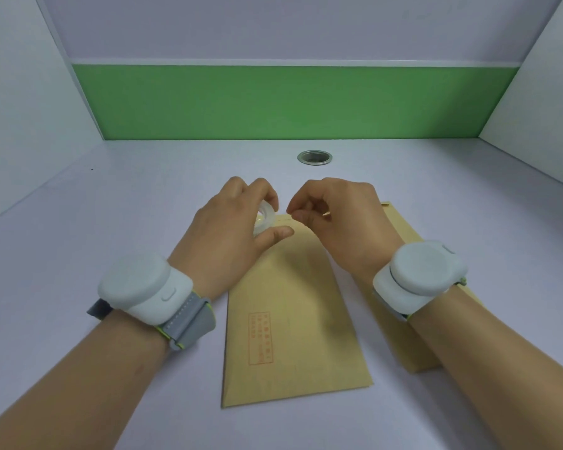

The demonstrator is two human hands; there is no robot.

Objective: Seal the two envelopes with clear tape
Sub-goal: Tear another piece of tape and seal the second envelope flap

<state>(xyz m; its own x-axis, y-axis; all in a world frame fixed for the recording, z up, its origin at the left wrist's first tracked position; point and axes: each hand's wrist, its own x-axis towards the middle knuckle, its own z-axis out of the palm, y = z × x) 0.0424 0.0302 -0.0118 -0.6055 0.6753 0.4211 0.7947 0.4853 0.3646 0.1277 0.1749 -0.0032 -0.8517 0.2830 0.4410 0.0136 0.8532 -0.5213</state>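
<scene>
Two tan envelopes lie on the pale desk. The near envelope [293, 323] sits in the middle with a red printed box on its face. The second envelope [400, 222] lies to the right, mostly under my right forearm. My left hand [228, 228] grips a roll of clear tape [265, 217] above the near envelope's top edge. My right hand [335, 222] pinches the tape's free end just right of the roll, fingers curled. A short strip of tape stretches between the two hands.
A round metal cable grommet [314, 157] sits in the desk beyond the hands. A green back panel [293, 102] and white side walls enclose the desk on three sides. Both wrists carry white strapped devices.
</scene>
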